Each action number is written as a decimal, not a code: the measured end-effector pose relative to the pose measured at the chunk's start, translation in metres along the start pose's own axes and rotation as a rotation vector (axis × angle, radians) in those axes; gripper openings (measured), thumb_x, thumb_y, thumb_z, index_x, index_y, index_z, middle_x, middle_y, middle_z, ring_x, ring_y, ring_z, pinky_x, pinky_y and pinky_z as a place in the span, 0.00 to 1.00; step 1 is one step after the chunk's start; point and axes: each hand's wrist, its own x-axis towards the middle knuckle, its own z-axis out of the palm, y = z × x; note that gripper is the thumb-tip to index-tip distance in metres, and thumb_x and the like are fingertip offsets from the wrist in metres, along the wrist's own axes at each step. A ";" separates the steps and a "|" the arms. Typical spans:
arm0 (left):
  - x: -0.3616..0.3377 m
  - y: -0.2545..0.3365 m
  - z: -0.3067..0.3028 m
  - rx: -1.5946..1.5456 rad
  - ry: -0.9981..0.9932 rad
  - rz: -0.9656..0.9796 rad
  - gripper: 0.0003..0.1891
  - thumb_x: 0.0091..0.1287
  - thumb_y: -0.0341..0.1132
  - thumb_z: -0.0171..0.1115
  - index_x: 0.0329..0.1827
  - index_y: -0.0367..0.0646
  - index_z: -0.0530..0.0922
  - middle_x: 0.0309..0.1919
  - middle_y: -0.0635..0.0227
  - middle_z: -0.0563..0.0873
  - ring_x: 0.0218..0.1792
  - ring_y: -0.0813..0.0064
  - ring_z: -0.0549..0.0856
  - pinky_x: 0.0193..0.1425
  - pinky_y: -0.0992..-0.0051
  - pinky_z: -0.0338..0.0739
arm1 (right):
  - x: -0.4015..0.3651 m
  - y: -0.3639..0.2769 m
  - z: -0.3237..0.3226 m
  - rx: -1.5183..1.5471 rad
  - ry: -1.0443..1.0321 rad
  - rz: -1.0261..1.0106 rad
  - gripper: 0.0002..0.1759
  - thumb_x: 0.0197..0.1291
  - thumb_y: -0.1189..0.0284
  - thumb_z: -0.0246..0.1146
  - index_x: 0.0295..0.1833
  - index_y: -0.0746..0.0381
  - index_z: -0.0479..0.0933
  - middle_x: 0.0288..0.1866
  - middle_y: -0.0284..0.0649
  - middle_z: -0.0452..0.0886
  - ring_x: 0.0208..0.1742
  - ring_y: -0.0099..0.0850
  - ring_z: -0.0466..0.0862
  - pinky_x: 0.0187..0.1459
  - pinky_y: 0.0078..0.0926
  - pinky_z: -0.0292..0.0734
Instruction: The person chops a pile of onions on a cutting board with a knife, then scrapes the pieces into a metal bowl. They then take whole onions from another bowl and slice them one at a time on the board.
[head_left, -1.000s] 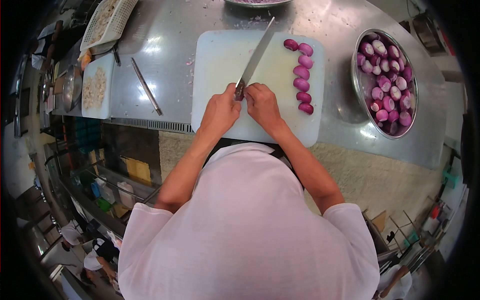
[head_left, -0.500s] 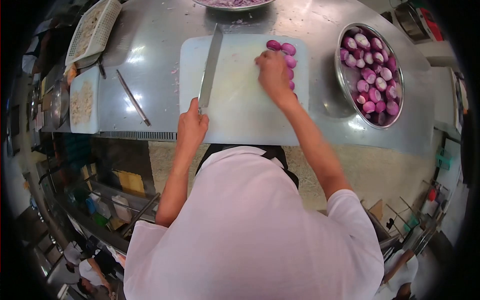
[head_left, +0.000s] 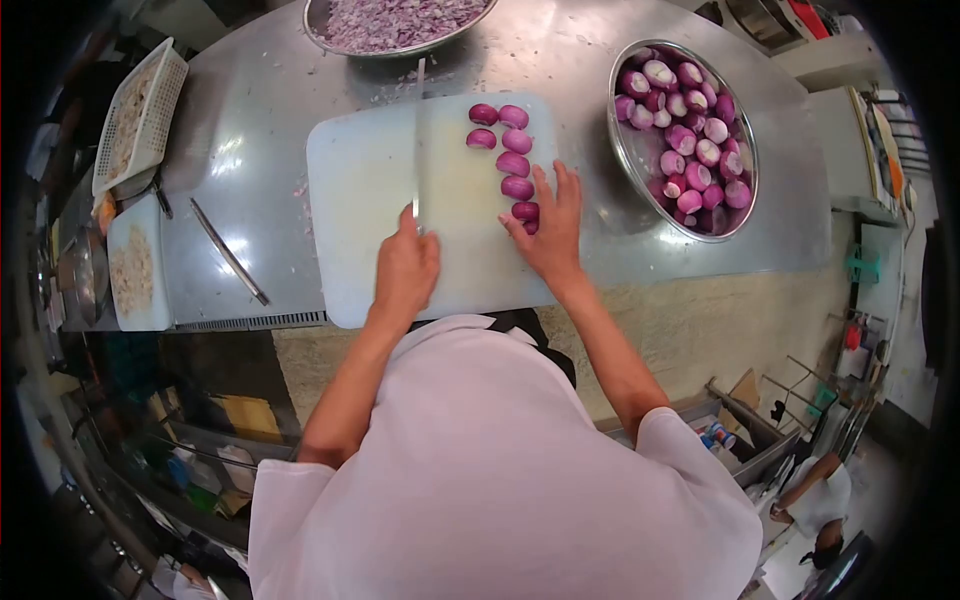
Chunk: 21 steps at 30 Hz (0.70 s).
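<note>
My left hand is wrapped round the handle of a large knife, whose blade points away from me over the white cutting board. Peeled purple onion halves lie on the right part of the board, in a column with a shorter row beside its far end. At the near end of that column is my right hand, fingers spread, its thumb and fingertips around the nearest onion pieces. Part of those pieces is hidden by the hand.
An oval metal bowl of whole peeled onions stands at the right. Beyond the board is a bowl of chopped onion. On the left are a metal rod, a white basket and another board. Other people show at the bottom corners.
My right hand has moved from the far part of the onion column to its near end, and its fingers have spread. Two onion halves now sit left of the column. The whole view has shifted.
</note>
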 end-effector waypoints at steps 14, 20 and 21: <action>0.010 0.052 0.087 -0.065 -0.111 0.226 0.30 0.70 0.31 0.54 0.71 0.24 0.59 0.18 0.52 0.80 0.20 0.56 0.82 0.29 0.63 0.75 | 0.008 0.014 0.036 -0.060 0.096 0.134 0.33 0.63 0.70 0.62 0.74 0.61 0.65 0.76 0.53 0.63 0.75 0.61 0.61 0.73 0.64 0.56; 0.006 0.044 0.085 -0.193 -0.118 0.211 0.24 0.72 0.31 0.55 0.68 0.28 0.66 0.17 0.63 0.79 0.15 0.74 0.78 0.21 0.71 0.72 | 0.012 0.017 0.029 -0.003 0.084 0.138 0.32 0.63 0.73 0.61 0.74 0.60 0.65 0.75 0.55 0.63 0.75 0.63 0.61 0.72 0.63 0.57; 0.005 0.040 0.071 -0.363 -0.141 0.099 0.21 0.73 0.31 0.56 0.65 0.31 0.69 0.17 0.68 0.78 0.15 0.79 0.77 0.19 0.74 0.70 | 0.012 0.012 0.022 0.038 0.070 0.148 0.32 0.63 0.73 0.61 0.74 0.60 0.65 0.76 0.56 0.62 0.76 0.63 0.60 0.71 0.64 0.57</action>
